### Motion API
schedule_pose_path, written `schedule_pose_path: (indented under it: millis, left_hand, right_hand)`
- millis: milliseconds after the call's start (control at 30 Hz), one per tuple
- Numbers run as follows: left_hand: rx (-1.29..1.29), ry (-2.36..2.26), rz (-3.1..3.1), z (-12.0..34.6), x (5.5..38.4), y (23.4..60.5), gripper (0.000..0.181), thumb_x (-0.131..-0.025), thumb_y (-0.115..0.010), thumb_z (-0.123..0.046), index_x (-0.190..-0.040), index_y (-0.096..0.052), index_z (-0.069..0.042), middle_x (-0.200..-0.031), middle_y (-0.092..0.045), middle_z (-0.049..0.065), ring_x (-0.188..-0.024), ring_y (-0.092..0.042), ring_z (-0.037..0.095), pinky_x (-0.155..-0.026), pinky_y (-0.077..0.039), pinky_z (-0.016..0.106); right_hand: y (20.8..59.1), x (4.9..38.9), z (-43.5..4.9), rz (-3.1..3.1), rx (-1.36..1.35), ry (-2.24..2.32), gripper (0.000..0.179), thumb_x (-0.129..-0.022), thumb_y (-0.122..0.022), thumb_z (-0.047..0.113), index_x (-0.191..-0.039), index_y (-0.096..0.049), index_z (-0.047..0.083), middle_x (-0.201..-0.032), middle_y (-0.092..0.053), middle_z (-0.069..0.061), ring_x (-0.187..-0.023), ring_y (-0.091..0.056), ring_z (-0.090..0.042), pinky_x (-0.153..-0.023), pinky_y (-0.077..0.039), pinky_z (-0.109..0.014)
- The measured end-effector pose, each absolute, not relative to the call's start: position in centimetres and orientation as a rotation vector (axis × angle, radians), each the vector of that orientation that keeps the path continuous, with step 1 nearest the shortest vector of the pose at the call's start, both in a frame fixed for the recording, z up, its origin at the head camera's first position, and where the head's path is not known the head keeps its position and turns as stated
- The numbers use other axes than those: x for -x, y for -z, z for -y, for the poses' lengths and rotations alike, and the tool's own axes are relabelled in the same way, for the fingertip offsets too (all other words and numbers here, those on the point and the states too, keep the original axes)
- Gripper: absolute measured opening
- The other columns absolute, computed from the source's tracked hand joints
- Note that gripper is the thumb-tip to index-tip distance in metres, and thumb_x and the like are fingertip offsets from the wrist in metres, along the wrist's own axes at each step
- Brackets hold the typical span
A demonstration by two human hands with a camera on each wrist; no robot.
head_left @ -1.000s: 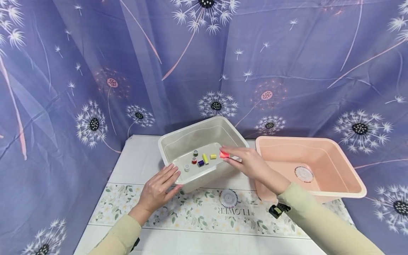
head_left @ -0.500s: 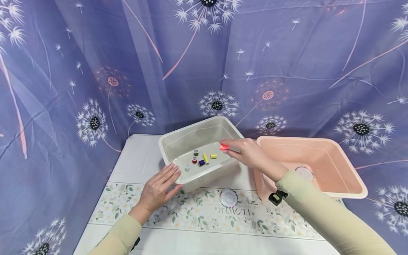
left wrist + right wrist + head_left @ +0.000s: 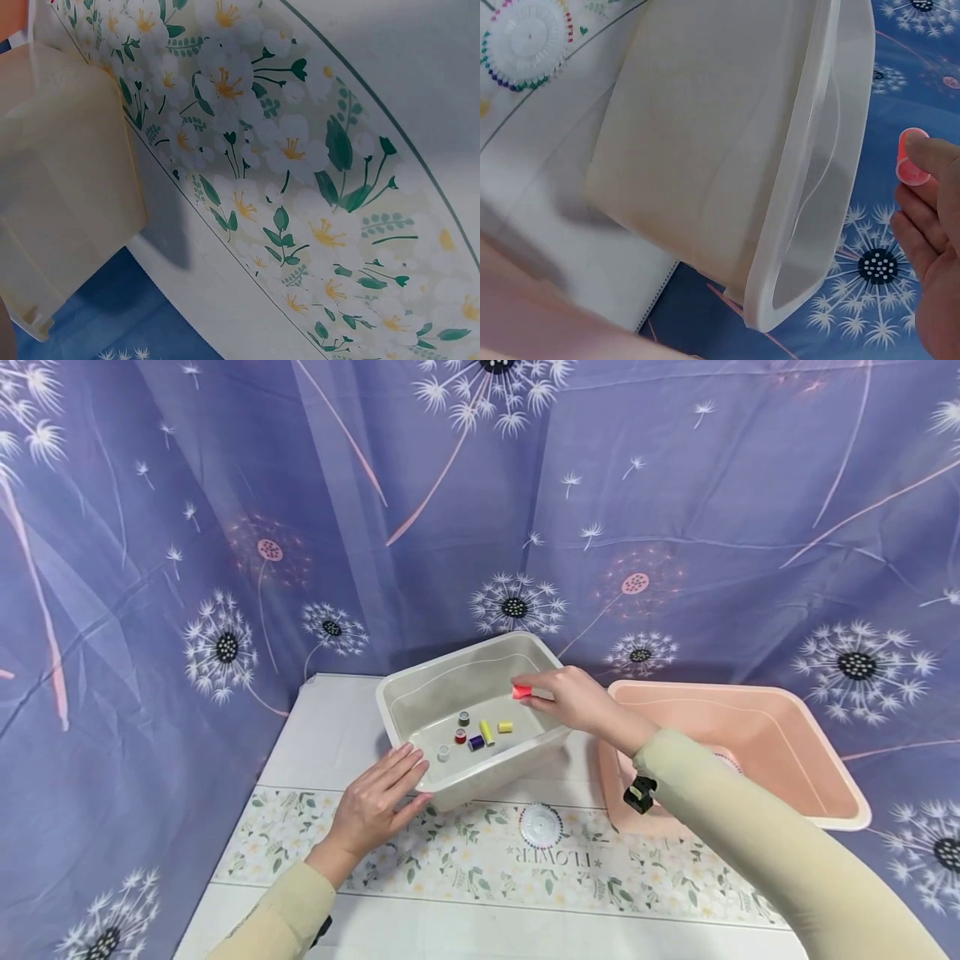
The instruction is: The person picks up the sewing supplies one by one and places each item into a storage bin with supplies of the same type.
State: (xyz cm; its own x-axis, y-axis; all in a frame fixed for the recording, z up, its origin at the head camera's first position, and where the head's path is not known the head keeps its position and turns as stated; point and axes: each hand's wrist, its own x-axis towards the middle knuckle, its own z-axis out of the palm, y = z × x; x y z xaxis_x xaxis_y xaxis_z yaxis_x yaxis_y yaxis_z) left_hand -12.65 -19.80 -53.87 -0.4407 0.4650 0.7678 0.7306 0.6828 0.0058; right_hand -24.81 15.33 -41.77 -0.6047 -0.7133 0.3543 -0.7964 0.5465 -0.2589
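Note:
My right hand (image 3: 581,697) pinches a neon pink-orange thread spool (image 3: 521,692) between thumb and fingers, over the right part of a grey plastic bin (image 3: 487,777). In the right wrist view the spool (image 3: 913,154) shows its round end. My left hand (image 3: 375,802) rests with fairly straight fingers on the bin's near left corner. Smaller spools lie loose on the bin floor: a dark green one (image 3: 463,718), a red one (image 3: 461,737), a white one (image 3: 443,752), a purple one (image 3: 476,743) and two yellow ones (image 3: 487,732). The left wrist view hardly shows the left hand.
A peach bin (image 3: 817,752) stands to the right, partly behind my right sleeve, which hides most of a pin wheel inside it. Another wheel of coloured-head pins (image 3: 541,826) lies on the flowered table cover (image 3: 450,860). A blue dandelion-print curtain (image 3: 420,568) hangs close behind the bins.
My right hand, still pinching the neon spool, has moved slightly up and farther back over the grey bin. The right sleeve now covers more of the peach bin. The left hand stays on the corner.

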Motion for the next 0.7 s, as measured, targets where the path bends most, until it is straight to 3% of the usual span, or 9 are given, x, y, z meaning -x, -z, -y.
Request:
schedule_pose_path:
  millis: [367,700]
  left_hand:
    - [0.907,0.437,2.131,19.8,12.7,53.9,0.051,-0.11,-0.058,-0.048,-0.123,-0.078,-0.004,-0.129,-0.076,0.014,-0.122,-0.072,0.035,-0.104,-0.061,0.05]
    - [0.905,0.429,2.136,19.7,12.6,53.8,0.053,-0.112,-0.052,-0.049,-0.123,-0.078,-0.003,-0.128,-0.076,0.015,-0.121,-0.072,0.036,-0.102,-0.062,0.051]
  right_hand:
    - [42.2,27.6,-13.7,2.682,-1.303,-0.559,0.026,-0.097,-0.08,0.014,-0.122,-0.079,0.007,-0.114,-0.081,-0.006,-0.085,-0.077,-0.023,-0.082,-0.067,-0.044]
    - [42.4,29.6,-12.6,2.76,-1.287,-0.506,0.021,-0.097,-0.081,0.014,-0.118,-0.08,0.009,-0.107,-0.081,-0.005,-0.089,-0.077,-0.027,-0.084,-0.065,-0.049]
